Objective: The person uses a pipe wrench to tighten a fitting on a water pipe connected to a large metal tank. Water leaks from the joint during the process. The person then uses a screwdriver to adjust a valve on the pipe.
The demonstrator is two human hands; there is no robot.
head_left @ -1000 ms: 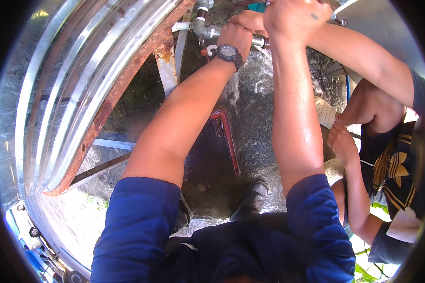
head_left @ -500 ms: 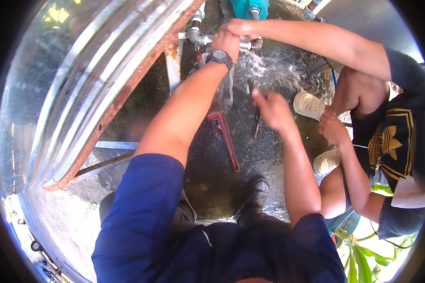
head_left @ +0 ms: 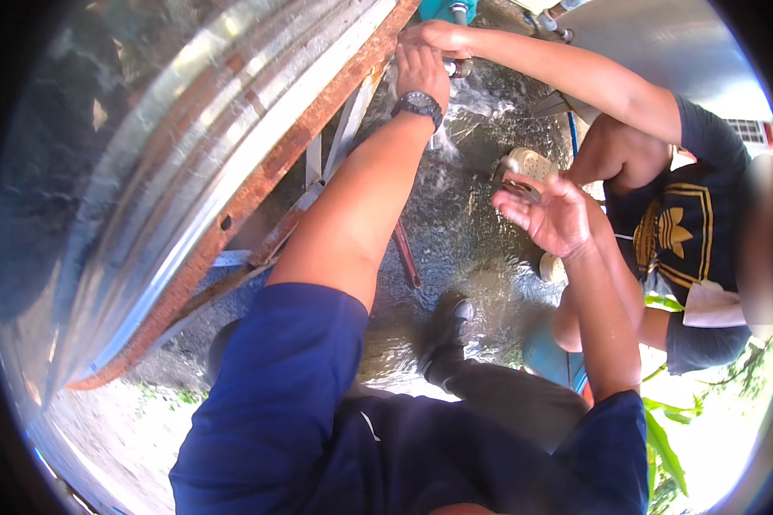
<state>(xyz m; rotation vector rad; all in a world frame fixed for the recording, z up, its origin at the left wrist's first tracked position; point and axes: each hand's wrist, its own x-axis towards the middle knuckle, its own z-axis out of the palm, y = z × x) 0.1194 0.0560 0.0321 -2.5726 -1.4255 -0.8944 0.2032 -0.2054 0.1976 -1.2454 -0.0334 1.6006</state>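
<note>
Now, the left hand [head_left: 421, 69] is up at the top of the view, fingers curled tight round the pipe [head_left: 457, 67] just beside the tank's [head_left: 189, 146] rusty rim, watch [head_left: 418, 105] showing on the wrist. A co-worker's hand [head_left: 434, 36] comes in from the right and sits on the same pipe, touching the left hand. Water [head_left: 468, 99] is spraying out from under both of them and running over the wet ground [head_left: 455, 223].

The right hand [head_left: 550, 215] hangs well apart from the pipe, palm up, fingers spread wide, nothing in it. Below and between the arms a red-handled wrench [head_left: 406, 253] lies on the ground, untouched, near the person's dark shoe [head_left: 451, 322]. A white clog [head_left: 531, 163] shows just behind the right hand's fingers.

By the look of it, this is the holding step: two hands bracing a leaking joint while the spray goes on. How the joint itself stands is hidden under the fingers. The next move probably calls for the free right hand to come in, either to the pipe or down for the wrench, and for the left to keep a firm grip, since wet metal slips easily.
</note>
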